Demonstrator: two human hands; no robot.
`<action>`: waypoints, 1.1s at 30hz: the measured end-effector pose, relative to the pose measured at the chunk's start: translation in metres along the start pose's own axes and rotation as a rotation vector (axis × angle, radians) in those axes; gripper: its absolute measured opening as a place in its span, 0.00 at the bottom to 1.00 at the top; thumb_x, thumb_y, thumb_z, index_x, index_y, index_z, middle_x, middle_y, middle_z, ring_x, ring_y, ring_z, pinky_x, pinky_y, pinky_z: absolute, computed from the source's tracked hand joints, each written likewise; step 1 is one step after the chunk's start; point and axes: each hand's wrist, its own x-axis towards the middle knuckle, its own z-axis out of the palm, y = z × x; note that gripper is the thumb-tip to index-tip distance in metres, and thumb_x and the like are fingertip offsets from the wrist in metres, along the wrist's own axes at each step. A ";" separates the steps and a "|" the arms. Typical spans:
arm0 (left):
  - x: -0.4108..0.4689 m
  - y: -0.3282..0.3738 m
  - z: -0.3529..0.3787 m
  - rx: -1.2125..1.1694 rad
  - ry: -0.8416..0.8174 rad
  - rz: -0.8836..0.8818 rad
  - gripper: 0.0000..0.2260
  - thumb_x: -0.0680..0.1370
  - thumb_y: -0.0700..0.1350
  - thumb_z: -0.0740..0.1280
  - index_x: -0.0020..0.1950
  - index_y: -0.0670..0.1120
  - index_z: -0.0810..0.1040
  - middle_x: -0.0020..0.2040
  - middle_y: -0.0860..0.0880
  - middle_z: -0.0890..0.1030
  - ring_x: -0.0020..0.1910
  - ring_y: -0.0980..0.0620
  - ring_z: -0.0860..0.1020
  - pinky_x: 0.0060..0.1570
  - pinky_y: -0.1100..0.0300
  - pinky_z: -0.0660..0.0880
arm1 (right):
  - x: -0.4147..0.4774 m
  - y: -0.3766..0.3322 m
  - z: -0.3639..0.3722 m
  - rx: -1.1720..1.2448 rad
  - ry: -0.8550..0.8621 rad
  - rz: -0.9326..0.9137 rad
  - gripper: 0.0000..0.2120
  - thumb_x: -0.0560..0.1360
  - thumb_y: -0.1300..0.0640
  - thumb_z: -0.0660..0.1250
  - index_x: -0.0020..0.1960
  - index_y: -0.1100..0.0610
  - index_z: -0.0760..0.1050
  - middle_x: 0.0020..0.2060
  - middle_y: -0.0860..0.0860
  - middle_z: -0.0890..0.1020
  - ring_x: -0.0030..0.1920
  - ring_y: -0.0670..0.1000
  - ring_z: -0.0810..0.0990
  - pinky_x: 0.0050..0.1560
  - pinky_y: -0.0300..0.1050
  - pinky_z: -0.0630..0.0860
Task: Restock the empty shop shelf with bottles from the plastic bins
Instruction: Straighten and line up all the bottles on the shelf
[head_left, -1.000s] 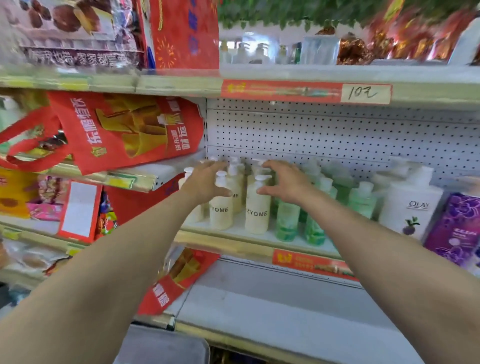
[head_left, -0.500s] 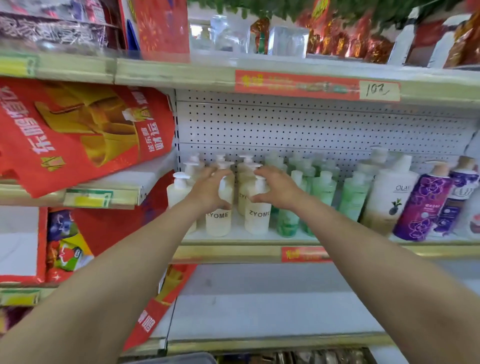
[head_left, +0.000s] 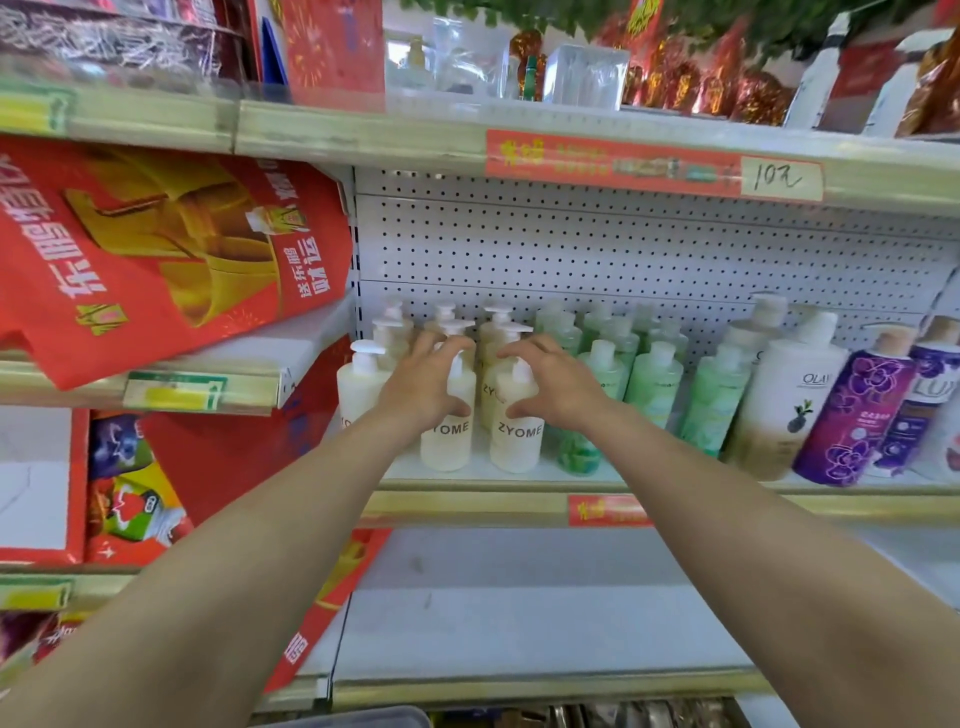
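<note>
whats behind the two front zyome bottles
More cream pump bottles stand in rows behind the left ZYOME bottle and right ZYOME bottle, back to the pegboard. The left hand and right hand gripping them hide part of the nearest row.

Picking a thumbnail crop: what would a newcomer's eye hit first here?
Centre frame, the left hand and right hand each grip a cream pump bottle, the left ZYOME bottle and right ZYOME bottle, at the front of the middle shelf. A big red bag fills the left side, and a handwritten price tag sits upper right.
</note>
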 end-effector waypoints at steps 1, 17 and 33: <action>0.000 0.002 0.001 0.008 0.001 -0.001 0.37 0.66 0.43 0.80 0.71 0.58 0.68 0.70 0.51 0.63 0.67 0.46 0.68 0.59 0.49 0.74 | -0.001 -0.001 0.000 -0.004 -0.002 -0.002 0.39 0.67 0.51 0.79 0.73 0.41 0.65 0.71 0.47 0.66 0.65 0.51 0.73 0.57 0.44 0.68; -0.011 -0.018 -0.070 0.089 0.189 -0.098 0.44 0.67 0.57 0.78 0.78 0.53 0.61 0.77 0.47 0.64 0.76 0.43 0.58 0.74 0.47 0.59 | 0.004 -0.045 -0.009 0.072 0.118 -0.010 0.40 0.70 0.41 0.75 0.77 0.44 0.61 0.73 0.51 0.70 0.74 0.55 0.64 0.67 0.51 0.68; -0.044 -0.047 -0.049 -0.132 0.180 -0.310 0.38 0.70 0.40 0.78 0.76 0.52 0.63 0.65 0.44 0.77 0.63 0.43 0.75 0.47 0.58 0.70 | 0.017 -0.070 0.026 0.101 -0.029 -0.003 0.39 0.73 0.54 0.75 0.77 0.43 0.58 0.59 0.57 0.79 0.61 0.59 0.75 0.51 0.48 0.74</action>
